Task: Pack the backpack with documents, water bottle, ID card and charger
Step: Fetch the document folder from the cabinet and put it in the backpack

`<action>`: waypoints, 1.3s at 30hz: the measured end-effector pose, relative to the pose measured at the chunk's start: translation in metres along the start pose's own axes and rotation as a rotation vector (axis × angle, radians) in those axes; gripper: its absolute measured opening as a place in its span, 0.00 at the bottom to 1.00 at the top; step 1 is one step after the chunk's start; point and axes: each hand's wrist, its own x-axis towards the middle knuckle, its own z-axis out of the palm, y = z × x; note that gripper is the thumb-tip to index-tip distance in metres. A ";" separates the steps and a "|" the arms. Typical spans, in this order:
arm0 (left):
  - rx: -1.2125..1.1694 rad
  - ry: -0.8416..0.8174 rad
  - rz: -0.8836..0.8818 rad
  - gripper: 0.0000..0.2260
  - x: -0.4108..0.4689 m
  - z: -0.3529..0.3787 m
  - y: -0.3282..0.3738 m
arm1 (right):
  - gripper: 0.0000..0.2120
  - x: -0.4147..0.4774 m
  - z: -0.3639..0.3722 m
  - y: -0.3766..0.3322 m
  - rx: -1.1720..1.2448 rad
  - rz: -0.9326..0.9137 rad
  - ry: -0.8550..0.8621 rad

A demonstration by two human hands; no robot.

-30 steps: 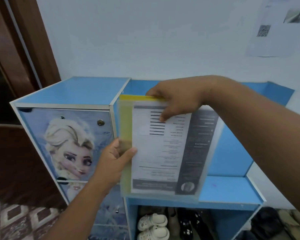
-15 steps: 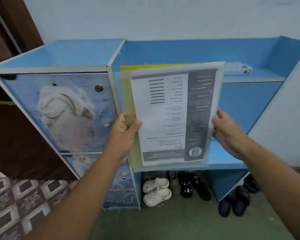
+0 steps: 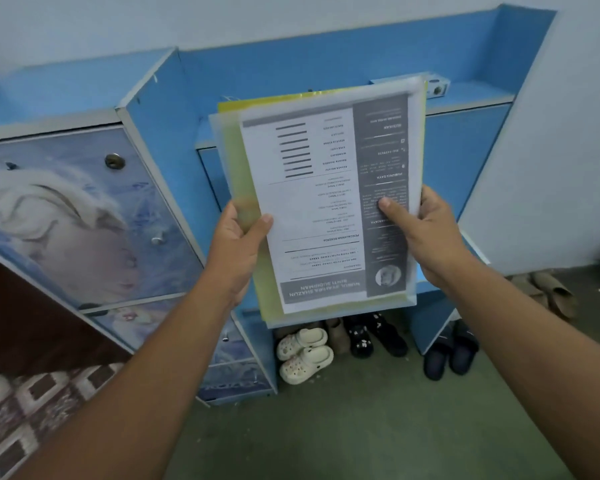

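I hold a clear plastic folder of documents point(image 3: 312, 202) upright in front of me, a printed sheet facing me upside down and a yellow sheet behind it. My left hand point(image 3: 238, 251) grips the folder's left edge, thumb on the front. Gripping the right edge is my right hand point(image 3: 426, 233), its thumb pressed on the grey column of the page. No backpack, bottle, ID card or charger shows in this view.
A blue shelf unit point(image 3: 174, 140) stands behind the folder, with picture-printed doors point(image 3: 66, 216) at left. A small white device point(image 3: 437, 88) lies on its upper ledge. Several shoes point(image 3: 305, 355) and dark slippers point(image 3: 451, 351) sit on the green floor beneath.
My right hand left the folder's top edge and now grips its right side. The folder has come away from the shelf toward me, and my view has tilted down.
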 end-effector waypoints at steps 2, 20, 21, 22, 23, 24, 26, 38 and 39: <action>0.004 -0.023 0.001 0.12 0.002 0.025 -0.001 | 0.15 0.000 -0.025 -0.009 0.041 0.000 0.025; -0.083 -0.558 -0.067 0.12 -0.022 0.392 -0.037 | 0.11 -0.095 -0.359 -0.070 -0.031 -0.151 0.553; -0.078 -0.598 -0.073 0.11 -0.026 0.411 -0.039 | 0.11 -0.106 -0.373 -0.071 -0.045 -0.159 0.603; -0.071 -0.641 -0.076 0.11 -0.030 0.428 -0.042 | 0.11 -0.116 -0.385 -0.072 -0.053 -0.160 0.652; -0.071 -0.698 -0.081 0.10 -0.035 0.450 -0.045 | 0.12 -0.128 -0.400 -0.074 -0.061 -0.163 0.710; -0.067 -0.738 -0.086 0.09 -0.038 0.464 -0.050 | 0.12 -0.138 -0.409 -0.074 -0.070 -0.156 0.752; -0.067 -0.819 -0.102 0.08 -0.048 0.499 -0.058 | 0.13 -0.161 -0.430 -0.076 -0.103 -0.133 0.853; -0.309 -1.421 -0.324 0.12 -0.160 0.700 -0.079 | 0.16 -0.308 -0.494 -0.131 -0.313 -0.083 1.508; -0.320 -1.485 -0.328 0.11 -0.175 0.710 -0.075 | 0.15 -0.322 -0.493 -0.134 -0.318 -0.091 1.574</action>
